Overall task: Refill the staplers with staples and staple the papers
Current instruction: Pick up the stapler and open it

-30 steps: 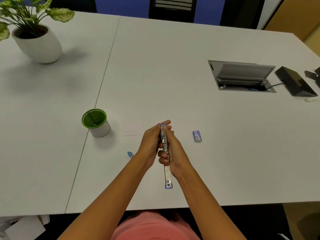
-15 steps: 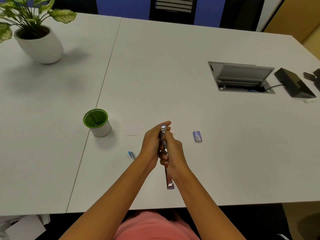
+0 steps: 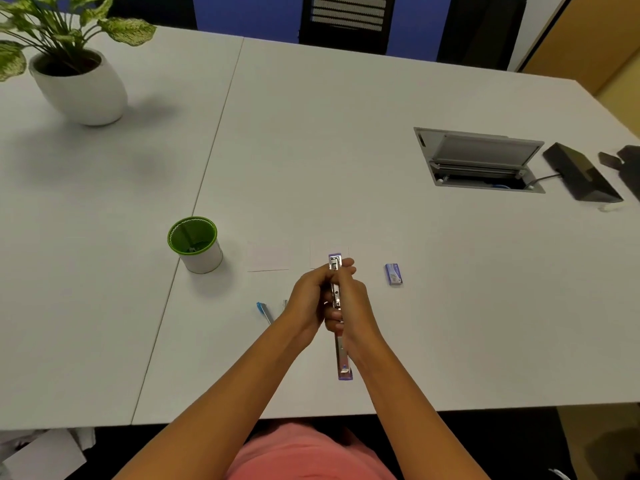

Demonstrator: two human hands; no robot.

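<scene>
Two hands of yours grip the purple stapler (image 3: 343,356), opened out long, over the near middle of the table (image 3: 346,150): left hand (image 3: 306,303) on its left flank, right hand (image 3: 355,304) on its right. To the right, nearby, lies the staple box (image 3: 393,274); the papers (image 3: 268,259) lie just beyond.

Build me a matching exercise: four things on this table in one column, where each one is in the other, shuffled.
Things:
1. stapler
2. green-rimmed cup
3. small blue box
4. potted plant

Places:
a. far left corner of the table
b. gripped between left hand and right hand
c. lying right of the hands
d. standing left of the hands, by the seam

Pairs: 1-b, 2-d, 3-c, 4-a
</scene>
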